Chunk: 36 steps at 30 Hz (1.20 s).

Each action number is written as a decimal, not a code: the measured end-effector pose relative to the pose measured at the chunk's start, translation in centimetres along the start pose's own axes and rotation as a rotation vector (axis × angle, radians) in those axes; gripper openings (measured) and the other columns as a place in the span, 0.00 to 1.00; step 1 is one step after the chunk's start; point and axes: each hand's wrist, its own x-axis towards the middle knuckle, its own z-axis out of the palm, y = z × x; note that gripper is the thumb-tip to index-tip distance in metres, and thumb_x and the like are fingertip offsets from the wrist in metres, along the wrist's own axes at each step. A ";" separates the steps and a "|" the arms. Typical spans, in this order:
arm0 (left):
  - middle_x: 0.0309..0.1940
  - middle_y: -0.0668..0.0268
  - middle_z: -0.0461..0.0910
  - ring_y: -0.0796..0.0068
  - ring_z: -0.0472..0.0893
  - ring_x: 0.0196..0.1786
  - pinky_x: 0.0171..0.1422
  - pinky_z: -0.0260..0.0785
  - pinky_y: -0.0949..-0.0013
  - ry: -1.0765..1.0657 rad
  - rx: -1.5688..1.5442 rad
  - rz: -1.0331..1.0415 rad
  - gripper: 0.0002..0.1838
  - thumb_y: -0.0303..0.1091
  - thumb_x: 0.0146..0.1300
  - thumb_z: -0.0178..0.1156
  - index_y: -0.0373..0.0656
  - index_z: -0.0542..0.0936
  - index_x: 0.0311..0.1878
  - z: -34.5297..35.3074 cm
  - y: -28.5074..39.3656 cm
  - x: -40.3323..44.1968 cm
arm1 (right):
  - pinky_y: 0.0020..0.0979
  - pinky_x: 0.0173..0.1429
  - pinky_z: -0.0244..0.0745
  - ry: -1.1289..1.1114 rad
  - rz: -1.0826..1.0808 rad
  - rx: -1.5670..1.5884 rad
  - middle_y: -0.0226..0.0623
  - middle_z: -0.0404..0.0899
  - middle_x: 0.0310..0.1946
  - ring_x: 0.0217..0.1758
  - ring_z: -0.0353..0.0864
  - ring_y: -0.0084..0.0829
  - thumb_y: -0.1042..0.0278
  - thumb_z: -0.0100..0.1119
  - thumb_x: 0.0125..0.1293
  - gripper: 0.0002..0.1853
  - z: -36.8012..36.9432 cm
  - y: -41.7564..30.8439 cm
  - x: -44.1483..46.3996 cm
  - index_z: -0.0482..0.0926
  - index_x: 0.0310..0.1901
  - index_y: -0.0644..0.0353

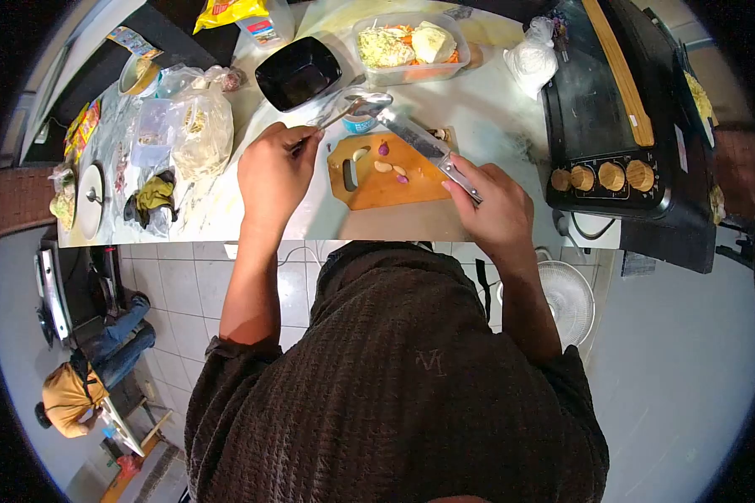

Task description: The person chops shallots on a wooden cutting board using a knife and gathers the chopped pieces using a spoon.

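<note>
My left hand (274, 170) is closed on the handle of a metal spoon (376, 100), whose bowl points right, above the counter. In my right hand (497, 204) is a knife (418, 137), its blade slanting up and left with the tip close to the spoon. Beneath the knife lies an orange-brown cutting board (369, 191) with a handle slot at its left. Several peeled garlic cloves (383, 167) and small purple shallots (383, 148) rest on it. A small blue round container (359, 125) stands just behind the board, partly covered by the spoon.
Behind are a black tray (299, 74) and a clear tub (413, 77) of shredded vegetables. Plastic bags (201, 126) sit left; a white bag (532, 59) stands back right. A black appliance with knobs (611, 175) borders the right. Another person (74, 394) is far left.
</note>
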 end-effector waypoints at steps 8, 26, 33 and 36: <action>0.27 0.62 0.79 0.55 0.81 0.28 0.33 0.72 0.58 0.077 0.198 -0.012 0.06 0.35 0.62 0.68 0.46 0.90 0.37 0.9 -2.0 -0.2 | 0.39 0.39 0.79 0.014 -0.015 -0.016 0.38 0.83 0.32 0.34 0.85 0.43 0.58 0.70 0.63 0.18 -1.0 -0.4 -0.5 0.86 0.54 0.50; 0.31 0.58 0.86 0.68 0.86 0.30 0.38 0.75 0.69 0.065 -0.301 -0.242 0.08 0.34 0.63 0.71 0.41 0.90 0.41 1.7 -2.4 -1.6 | 0.24 0.23 0.67 -0.360 0.459 0.968 0.30 0.78 0.24 0.17 0.71 0.18 0.55 0.50 0.81 0.18 2.5 0.7 0.8 0.78 0.53 0.65; 0.29 0.59 0.84 0.60 0.84 0.28 0.36 0.74 0.64 0.084 -0.052 -0.198 0.08 0.36 0.64 0.70 0.42 0.90 0.38 1.2 -2.6 -1.8 | 0.24 0.22 0.67 -0.335 0.454 0.998 0.29 0.77 0.24 0.17 0.71 0.17 0.56 0.50 0.81 0.18 3.1 0.5 0.6 0.79 0.52 0.64; 0.28 0.59 0.83 0.58 0.83 0.28 0.35 0.74 0.62 0.072 -0.003 -0.166 0.07 0.36 0.63 0.69 0.43 0.90 0.38 0.7 -2.2 -1.6 | 0.24 0.22 0.67 -0.282 0.424 1.004 0.29 0.77 0.25 0.18 0.71 0.17 0.56 0.50 0.80 0.17 2.9 1.3 -0.2 0.79 0.52 0.63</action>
